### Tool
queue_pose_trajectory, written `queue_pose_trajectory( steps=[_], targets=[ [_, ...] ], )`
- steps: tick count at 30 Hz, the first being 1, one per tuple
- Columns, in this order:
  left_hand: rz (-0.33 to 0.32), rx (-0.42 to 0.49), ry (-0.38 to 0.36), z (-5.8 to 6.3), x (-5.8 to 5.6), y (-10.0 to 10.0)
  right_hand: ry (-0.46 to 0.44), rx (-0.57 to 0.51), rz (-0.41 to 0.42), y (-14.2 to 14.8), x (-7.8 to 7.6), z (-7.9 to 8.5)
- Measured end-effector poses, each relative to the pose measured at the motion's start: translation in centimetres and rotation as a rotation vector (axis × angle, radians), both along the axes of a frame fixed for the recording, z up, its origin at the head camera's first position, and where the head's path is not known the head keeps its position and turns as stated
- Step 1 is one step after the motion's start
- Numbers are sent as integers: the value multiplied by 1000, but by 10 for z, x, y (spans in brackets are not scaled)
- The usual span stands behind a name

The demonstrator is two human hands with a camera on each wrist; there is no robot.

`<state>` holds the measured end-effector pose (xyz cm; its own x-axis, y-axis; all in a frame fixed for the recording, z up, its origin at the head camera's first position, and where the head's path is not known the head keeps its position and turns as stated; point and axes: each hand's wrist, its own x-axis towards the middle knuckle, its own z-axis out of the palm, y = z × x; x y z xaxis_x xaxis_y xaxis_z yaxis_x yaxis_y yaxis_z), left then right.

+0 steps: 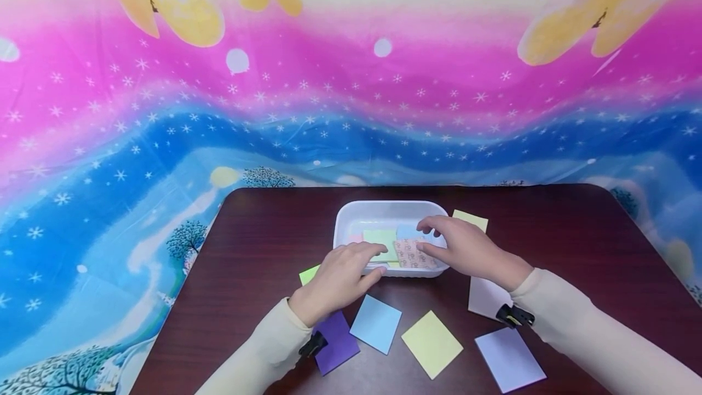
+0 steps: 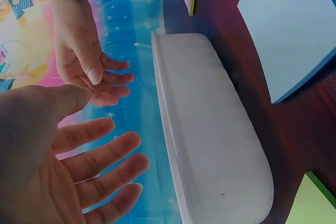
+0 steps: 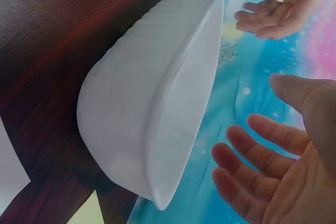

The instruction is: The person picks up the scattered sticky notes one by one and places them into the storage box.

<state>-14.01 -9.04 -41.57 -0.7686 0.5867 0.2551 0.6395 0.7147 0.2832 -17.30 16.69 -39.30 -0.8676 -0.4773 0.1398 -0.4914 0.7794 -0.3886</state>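
A white plastic tub (image 1: 351, 212) stands near the far side of the table, with several paper pads lying in it. Among them are a light green pad (image 1: 378, 238) and a pink patterned pad (image 1: 408, 255). My left hand (image 1: 342, 270) hovers over the tub's near left corner, its fingers loosely extended and holding nothing. Over the right side of the tub is my right hand (image 1: 466, 245), fingers spread and slightly bent, also holding nothing. Both wrist views show the left hand (image 2: 100, 166) and right hand (image 3: 273, 166) with relaxed fingers above the rim.
Around the tub lie several square pads: purple (image 1: 337, 343), light blue (image 1: 376, 323), yellow (image 1: 432, 344), lavender (image 1: 510, 359), pale pink (image 1: 485, 297), another yellow (image 1: 471, 219) and green (image 1: 308, 274). Behind the dark wooden table (image 1: 274, 218) hangs a patterned cloth (image 1: 329, 90).
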Motion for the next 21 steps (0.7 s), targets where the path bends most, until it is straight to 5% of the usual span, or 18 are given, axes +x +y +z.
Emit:
queue_pose_trajectory(
  steps=[21],
  targets=[
    [-64,-8,14,-7,7,14,33,-15,-14,13,21,-5]
  ],
)
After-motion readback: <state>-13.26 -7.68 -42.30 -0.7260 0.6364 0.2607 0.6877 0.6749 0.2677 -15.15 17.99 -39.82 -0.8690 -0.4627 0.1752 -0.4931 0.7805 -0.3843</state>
